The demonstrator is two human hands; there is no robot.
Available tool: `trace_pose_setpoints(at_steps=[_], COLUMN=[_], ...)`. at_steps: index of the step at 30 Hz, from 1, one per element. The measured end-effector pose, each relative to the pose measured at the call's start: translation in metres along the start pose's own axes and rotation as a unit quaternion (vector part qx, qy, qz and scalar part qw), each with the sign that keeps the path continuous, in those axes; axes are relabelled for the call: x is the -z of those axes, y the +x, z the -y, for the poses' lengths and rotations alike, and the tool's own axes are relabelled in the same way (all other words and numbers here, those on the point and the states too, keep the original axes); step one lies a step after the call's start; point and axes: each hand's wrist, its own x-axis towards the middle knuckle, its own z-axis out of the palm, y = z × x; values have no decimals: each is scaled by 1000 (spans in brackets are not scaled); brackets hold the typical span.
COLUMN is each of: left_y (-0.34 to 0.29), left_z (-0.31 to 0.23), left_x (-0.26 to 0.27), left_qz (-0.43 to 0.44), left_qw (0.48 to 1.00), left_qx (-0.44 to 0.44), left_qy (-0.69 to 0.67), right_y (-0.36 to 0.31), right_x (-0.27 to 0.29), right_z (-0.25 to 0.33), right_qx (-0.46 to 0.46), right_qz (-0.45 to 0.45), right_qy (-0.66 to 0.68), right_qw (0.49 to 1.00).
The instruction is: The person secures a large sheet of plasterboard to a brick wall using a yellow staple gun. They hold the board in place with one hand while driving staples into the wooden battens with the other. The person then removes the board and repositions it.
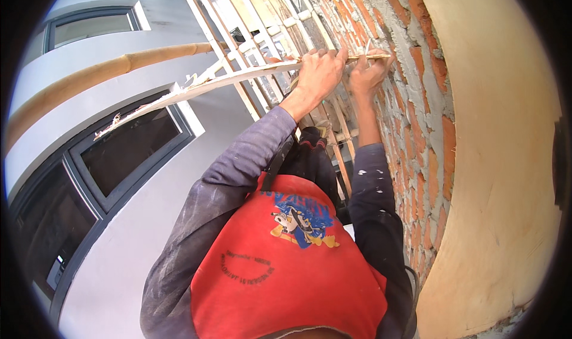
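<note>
Strip of wood (238, 75), in the head view, stretches leftward across the window (128, 154). The left hand (320, 75) curls firmly over it; the right hand (366, 78) pinches its end near the brick wall (418, 137). The long ragged end lacks visible support, so a loosened grip could let it tip.

The wooden strip (202, 87) was creamy white, the shirt (289, 270) red with a blue-and-yellow cartoon print (302, 223), the bamboo pole (89, 87) tan, the brick wall (417, 124) orange and grey.
</note>
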Motion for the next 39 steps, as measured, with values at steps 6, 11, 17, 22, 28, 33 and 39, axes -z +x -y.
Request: trace_pose_setpoints(at_steps=[6,11,17,22,28,33,39], left_y=[9,14,22,17,19,28,15], left_z=[-1,-1,0,4,17,6,10], left_x=[10,16,25,22,18,34,15], left_qz=[79,112,148,85,97,200,89], left_qw=[996,993,989,995,995,979,995], left_qx=[10,11,7,25,7,24,-26], left_qy=[44,45,-10,-48,9,37,32], right_y=[8,14,7,-15,-98,-198,-262], right_x=[24,45,40,46,86,121,167], right_z=[-9,-8,-1,10,-17,-44,-34], right_qx=[88,51,6,-82,-126,-188,-280], right_qz=[72,165,125,112,279,359,338], right_qy=[13,35,17,62,26,-15,-35], right_qw=[993,984,992,988,952,914,898])
